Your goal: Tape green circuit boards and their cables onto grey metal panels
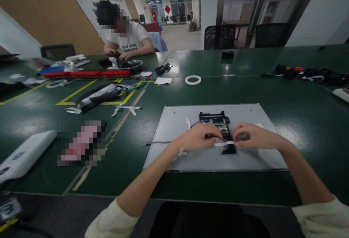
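Observation:
A flat light-grey panel (pixel 163 158), like the back of a display, lies on the table before me. On it sit a black plastic frame (pixel 229 150) and a green circuit board (pixel 223 129). Across the frame's lower part runs a short strip of white tape (pixel 224 143). My right hand (pixel 256 137) pinches the tape's right end, and a dark grey piece shows between its fingers. Bent over the board's left side, my left hand (pixel 200 136) has thumb and forefinger curled by the tape's left end; what they grip is hidden. A grey cable (pixel 159 142) runs out leftwards beneath it.
The green table (pixel 122 179) holds a roll of white tape (pixel 193 80), a blurred pink item (pixel 83 141), a white casing (pixel 28 154) and a black-and-silver device with wires (pixel 99 96). Across the table a person (pixel 131 38) handles dark parts. Dark cables (pixel 324 75) lie far right.

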`<move>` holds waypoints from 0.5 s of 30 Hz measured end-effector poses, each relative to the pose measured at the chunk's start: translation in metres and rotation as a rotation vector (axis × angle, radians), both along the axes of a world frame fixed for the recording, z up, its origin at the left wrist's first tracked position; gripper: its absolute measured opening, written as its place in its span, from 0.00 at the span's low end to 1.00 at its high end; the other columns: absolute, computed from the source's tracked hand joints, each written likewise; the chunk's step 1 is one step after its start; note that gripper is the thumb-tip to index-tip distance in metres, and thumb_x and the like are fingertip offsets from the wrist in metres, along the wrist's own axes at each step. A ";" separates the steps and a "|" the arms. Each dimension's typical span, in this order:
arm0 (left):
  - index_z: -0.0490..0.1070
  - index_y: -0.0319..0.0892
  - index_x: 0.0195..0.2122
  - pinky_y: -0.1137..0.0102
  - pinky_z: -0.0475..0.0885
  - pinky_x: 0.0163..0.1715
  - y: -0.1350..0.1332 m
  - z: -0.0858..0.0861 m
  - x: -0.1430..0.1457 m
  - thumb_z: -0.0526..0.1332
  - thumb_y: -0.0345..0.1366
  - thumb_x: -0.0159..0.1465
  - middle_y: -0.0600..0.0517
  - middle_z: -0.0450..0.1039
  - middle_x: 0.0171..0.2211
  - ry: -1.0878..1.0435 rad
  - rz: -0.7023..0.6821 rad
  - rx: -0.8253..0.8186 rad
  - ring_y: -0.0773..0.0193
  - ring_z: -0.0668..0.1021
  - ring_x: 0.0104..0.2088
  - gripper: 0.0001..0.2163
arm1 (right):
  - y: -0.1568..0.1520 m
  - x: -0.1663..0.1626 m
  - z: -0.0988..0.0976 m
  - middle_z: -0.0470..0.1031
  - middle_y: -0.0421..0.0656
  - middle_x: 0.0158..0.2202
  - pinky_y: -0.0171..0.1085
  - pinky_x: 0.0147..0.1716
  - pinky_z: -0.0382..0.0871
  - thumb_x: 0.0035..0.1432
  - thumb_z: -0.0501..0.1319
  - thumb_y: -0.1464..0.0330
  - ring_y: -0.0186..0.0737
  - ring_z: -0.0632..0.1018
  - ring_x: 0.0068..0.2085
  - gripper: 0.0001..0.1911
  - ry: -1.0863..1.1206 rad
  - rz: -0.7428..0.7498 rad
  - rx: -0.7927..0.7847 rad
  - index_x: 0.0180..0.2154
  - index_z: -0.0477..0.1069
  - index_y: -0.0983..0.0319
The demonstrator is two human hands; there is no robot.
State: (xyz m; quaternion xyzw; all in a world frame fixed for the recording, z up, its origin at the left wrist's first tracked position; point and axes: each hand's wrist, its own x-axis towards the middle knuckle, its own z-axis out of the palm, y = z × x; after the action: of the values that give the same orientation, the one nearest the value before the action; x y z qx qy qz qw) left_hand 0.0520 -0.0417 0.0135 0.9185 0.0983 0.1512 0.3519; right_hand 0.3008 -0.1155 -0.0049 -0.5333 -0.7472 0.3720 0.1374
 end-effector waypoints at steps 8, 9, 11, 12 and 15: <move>0.72 0.41 0.42 0.69 0.67 0.45 0.000 -0.003 0.001 0.54 0.29 0.63 0.49 0.74 0.41 0.040 0.050 0.028 0.66 0.75 0.42 0.10 | 0.001 -0.001 0.002 0.69 0.42 0.37 0.35 0.38 0.63 0.53 0.61 0.59 0.35 0.70 0.37 0.13 0.130 -0.030 -0.086 0.33 0.70 0.63; 0.72 0.41 0.42 0.69 0.67 0.44 0.000 -0.003 0.001 0.54 0.29 0.63 0.49 0.74 0.41 0.047 0.051 0.029 0.66 0.74 0.42 0.10 | 0.001 -0.001 0.003 0.69 0.42 0.35 0.34 0.36 0.63 0.53 0.61 0.59 0.34 0.70 0.35 0.13 0.168 -0.033 -0.131 0.33 0.69 0.63; 0.71 0.41 0.42 0.69 0.67 0.44 -0.001 -0.002 0.002 0.54 0.29 0.63 0.49 0.74 0.40 0.058 0.049 0.026 0.66 0.74 0.41 0.09 | 0.000 -0.001 0.005 0.69 0.40 0.31 0.33 0.32 0.62 0.54 0.60 0.58 0.32 0.69 0.32 0.14 0.250 -0.019 -0.226 0.33 0.68 0.64; 0.71 0.41 0.42 0.69 0.67 0.44 -0.001 -0.002 0.002 0.54 0.29 0.63 0.49 0.74 0.40 0.061 0.052 0.023 0.66 0.74 0.41 0.09 | -0.001 -0.002 0.006 0.69 0.40 0.30 0.32 0.31 0.61 0.54 0.61 0.58 0.32 0.69 0.31 0.14 0.288 -0.008 -0.262 0.33 0.68 0.64; 0.71 0.41 0.44 0.69 0.67 0.44 -0.005 -0.001 0.005 0.53 0.31 0.64 0.48 0.74 0.41 0.043 0.086 0.006 0.66 0.74 0.42 0.10 | -0.004 -0.003 0.011 0.69 0.39 0.29 0.31 0.30 0.61 0.54 0.61 0.59 0.31 0.69 0.31 0.14 0.368 0.016 -0.298 0.33 0.68 0.64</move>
State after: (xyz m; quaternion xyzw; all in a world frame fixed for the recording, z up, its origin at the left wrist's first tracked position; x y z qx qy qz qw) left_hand 0.0571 -0.0463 0.0130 0.9176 0.1444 0.1469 0.3401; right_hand 0.2974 -0.1197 0.0065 -0.4651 -0.6506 0.5700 0.1881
